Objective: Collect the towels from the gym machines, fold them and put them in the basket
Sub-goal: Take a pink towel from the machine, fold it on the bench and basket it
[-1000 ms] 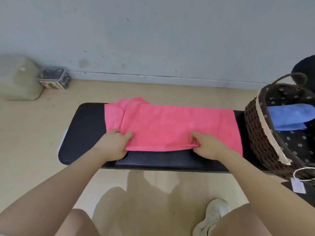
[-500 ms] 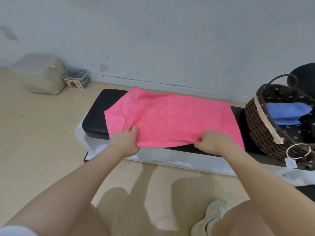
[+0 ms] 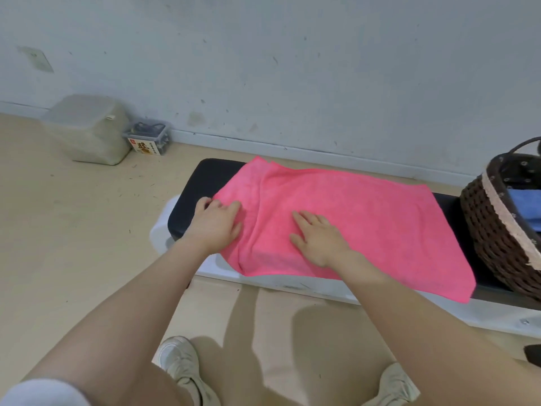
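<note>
1. Head view: the pink towel is lying along the counter, long axis running left to right; the left hand is resting flat at its left end, the right hand pressing flat beside it, both gripping nothing; the basket is sitting rightward, nearer the right hand.
</note>
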